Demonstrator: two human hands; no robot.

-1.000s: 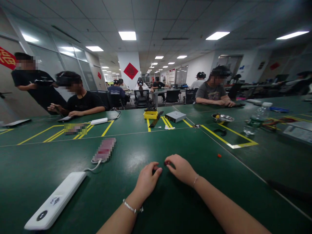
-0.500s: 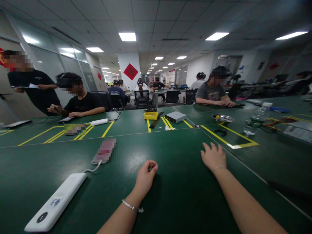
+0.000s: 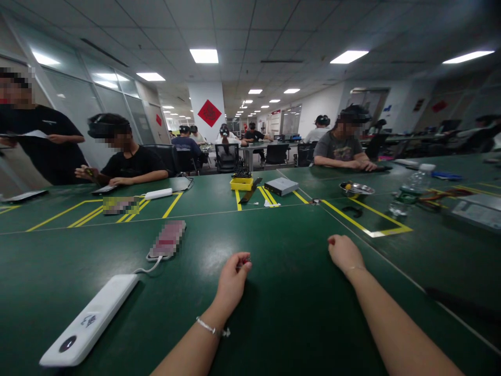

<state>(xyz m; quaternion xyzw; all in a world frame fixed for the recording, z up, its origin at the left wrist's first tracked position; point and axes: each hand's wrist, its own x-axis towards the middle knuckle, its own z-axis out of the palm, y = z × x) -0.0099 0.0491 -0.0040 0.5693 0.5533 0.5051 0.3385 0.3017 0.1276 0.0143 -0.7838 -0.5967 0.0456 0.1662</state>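
My left hand (image 3: 231, 279) is raised over the green table (image 3: 282, 324), with thumb and fingers pinched on a small shiny object (image 3: 246, 261). Bits of red and silver show on that object, but its kind is too small to make out. Farther right, my right hand (image 3: 346, 255) has its fingers curled together, seen from the back. Whatever those fingers might hold is hidden. Left of my left hand lie a phone (image 3: 167, 239) and a white power bank (image 3: 92, 318), joined by a white cable (image 3: 151, 270).
Beyond my hands are a yellow tray (image 3: 241, 184) of dark cables, a grey box (image 3: 281, 186), a metal bowl (image 3: 357, 189), a black curved piece (image 3: 353, 211) and a plastic bottle (image 3: 413, 188). Yellow tape marks the tabletop. Two people sit across the table; another stands at left.
My right hand's spread fingers have curled closed. The small object in my left hand shows more now. The standing person has shifted left, and the view has moved slightly.
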